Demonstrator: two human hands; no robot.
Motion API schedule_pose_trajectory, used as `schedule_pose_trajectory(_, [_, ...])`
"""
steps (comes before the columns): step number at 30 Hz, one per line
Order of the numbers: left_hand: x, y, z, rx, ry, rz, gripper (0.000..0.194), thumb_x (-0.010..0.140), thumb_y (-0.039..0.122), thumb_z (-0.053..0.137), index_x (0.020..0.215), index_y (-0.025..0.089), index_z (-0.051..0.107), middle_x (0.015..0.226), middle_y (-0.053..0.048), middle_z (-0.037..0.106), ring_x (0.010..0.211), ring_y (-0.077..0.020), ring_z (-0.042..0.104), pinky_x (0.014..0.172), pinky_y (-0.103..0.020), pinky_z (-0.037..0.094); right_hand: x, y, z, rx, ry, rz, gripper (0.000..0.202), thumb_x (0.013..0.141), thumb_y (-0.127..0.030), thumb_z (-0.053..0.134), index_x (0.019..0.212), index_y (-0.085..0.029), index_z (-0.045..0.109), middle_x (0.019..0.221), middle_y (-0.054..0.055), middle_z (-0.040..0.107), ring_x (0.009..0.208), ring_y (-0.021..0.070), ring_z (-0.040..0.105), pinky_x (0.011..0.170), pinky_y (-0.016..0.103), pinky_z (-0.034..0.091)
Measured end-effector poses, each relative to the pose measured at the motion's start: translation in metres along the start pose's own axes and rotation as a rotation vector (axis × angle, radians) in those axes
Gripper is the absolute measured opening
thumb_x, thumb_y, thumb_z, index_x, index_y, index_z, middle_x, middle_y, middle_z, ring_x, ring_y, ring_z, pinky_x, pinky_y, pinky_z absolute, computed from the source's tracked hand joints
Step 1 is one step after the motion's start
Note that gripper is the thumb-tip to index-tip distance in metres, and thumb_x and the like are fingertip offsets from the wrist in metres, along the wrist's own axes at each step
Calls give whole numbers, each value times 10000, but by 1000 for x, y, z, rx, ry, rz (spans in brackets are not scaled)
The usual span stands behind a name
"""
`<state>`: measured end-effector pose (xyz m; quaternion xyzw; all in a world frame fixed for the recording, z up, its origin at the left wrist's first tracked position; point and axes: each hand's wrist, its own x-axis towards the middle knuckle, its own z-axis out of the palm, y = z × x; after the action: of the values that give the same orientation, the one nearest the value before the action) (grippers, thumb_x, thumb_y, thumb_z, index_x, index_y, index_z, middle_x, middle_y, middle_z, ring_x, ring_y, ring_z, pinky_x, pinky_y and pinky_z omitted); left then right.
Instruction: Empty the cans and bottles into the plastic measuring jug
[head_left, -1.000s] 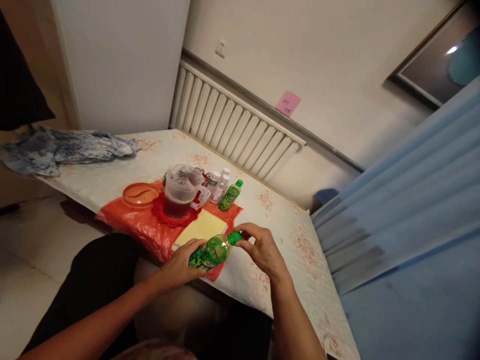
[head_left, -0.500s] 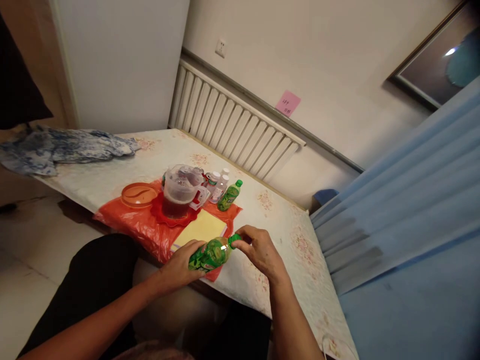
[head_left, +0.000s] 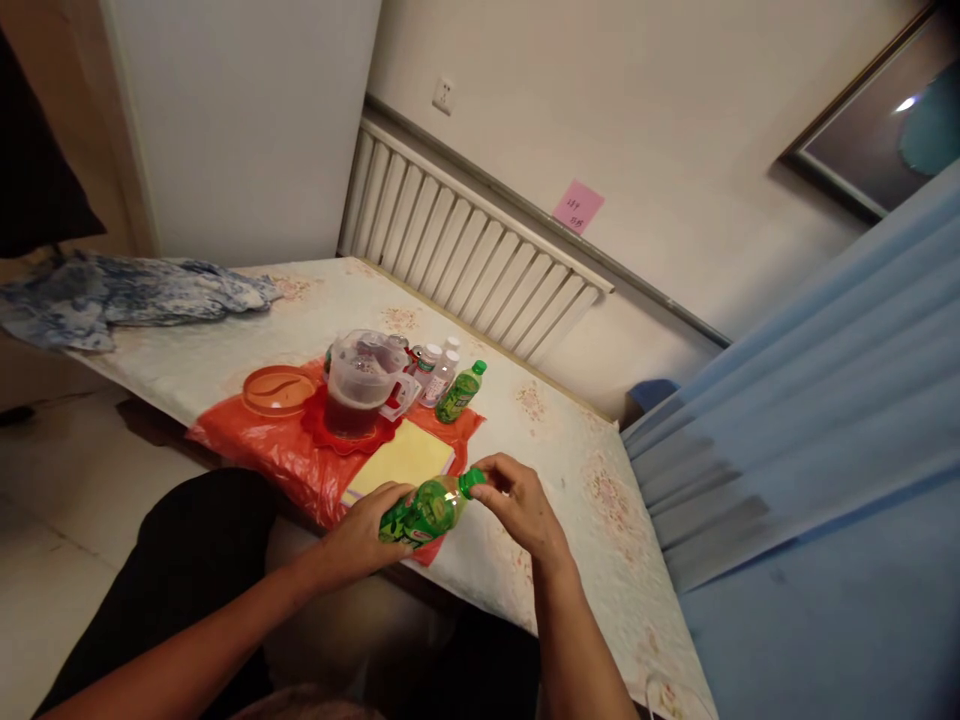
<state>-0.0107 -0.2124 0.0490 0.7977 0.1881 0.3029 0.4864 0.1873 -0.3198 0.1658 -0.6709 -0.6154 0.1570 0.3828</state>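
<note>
The left hand is wrapped around the labelled body of a green plastic drink bottle, which lies tilted in the grip above the near edge of the table, its neck pointing up and toward the right hand. That right hand is curled, thumb and fingertips pinched close about the bottle's green screw cap, which sits at the neck. Just beyond the bottle lies a yellow paper pad on a red plastic sheet. Behind it, a clear handled pitcher partly filled with dark liquid stands on a red scalloped mat, with an orange round lid to its left. A second green bottle stands upright beside small white-capped bottles. Farther out, a floral tablecloth carries a crumpled blue-and-white cloth, and a white radiator lines the wall.
</note>
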Motion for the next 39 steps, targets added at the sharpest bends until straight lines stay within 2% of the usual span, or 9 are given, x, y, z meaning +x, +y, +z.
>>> schedule_pose_trajectory(4, [-1,-2,1,1,2,-15,524,631,273,646,1149,206,601,1078,-56,670,985,-274,635,876,-376,500,-2,4,13,-64,128,81,297,834,-440,689,713,-181,610,585,-51,481,570,116,426,559,249,334])
schedule_pose_trajectory(6, [-1,-2,1,1,-7,-16,530,629,268,646,1153,202,601,1086,-59,669,988,-272,634,880,-374,501,-4,6,13,-6,118,42,269,827,-436,693,864,-169,678,670,-31,545,599,118,447,579,251,359])
schedule_pose_trajectory(9, [-1,-4,1,9,-9,-32,537,623,252,640,1157,202,602,1102,-61,676,1009,-277,633,897,-380,502,-6,11,8,134,70,25,449,775,-416,741,1163,-197,683,878,12,631,632,115,478,594,247,406])
schedule_pose_trajectory(13, [0,-6,1,-7,-20,-43,569,625,270,659,1184,187,592,1154,-82,681,1074,-296,627,945,-400,498,-11,25,12,386,114,136,594,691,-371,808,1251,-246,652,959,19,658,636,113,514,587,243,451])
schedule_pose_trajectory(16, [4,-8,3,-44,-39,-35,585,651,303,678,1216,183,581,1198,-92,677,1115,-300,623,972,-403,496,-21,36,32,545,191,215,665,612,-322,861,1240,-254,650,1003,20,680,728,151,593,650,267,506])
schedule_pose_trajectory(21, [10,-18,12,-100,-59,-29,633,661,364,725,1249,182,574,1233,-102,670,1145,-317,624,989,-422,506,-44,47,79,636,59,261,533,612,-297,880,1109,-246,696,1005,10,719,922,226,667,823,332,548])
schedule_pose_trajectory(25, [16,-27,26,-132,-104,-25,671,662,346,736,1291,185,565,1275,-108,663,1168,-320,620,1018,-430,492,-51,58,96,733,120,296,571,593,-283,882,1121,-240,671,1047,10,733,979,238,680,880,354,548])
schedule_pose_trajectory(33, [53,-41,46,-116,-190,7,771,680,300,711,1407,181,484,1382,-116,599,1272,-305,560,1090,-443,434,-38,87,64,562,312,352,449,651,-343,832,1047,-184,692,987,48,754,900,232,696,813,352,562])
schedule_pose_trajectory(39, [86,-91,33,395,-35,36,340,915,345,452,1143,151,614,1059,-108,684,974,-238,666,891,-380,538,-20,122,18,472,494,379,406,601,-351,833,942,-173,705,918,51,760,878,241,690,801,351,545])
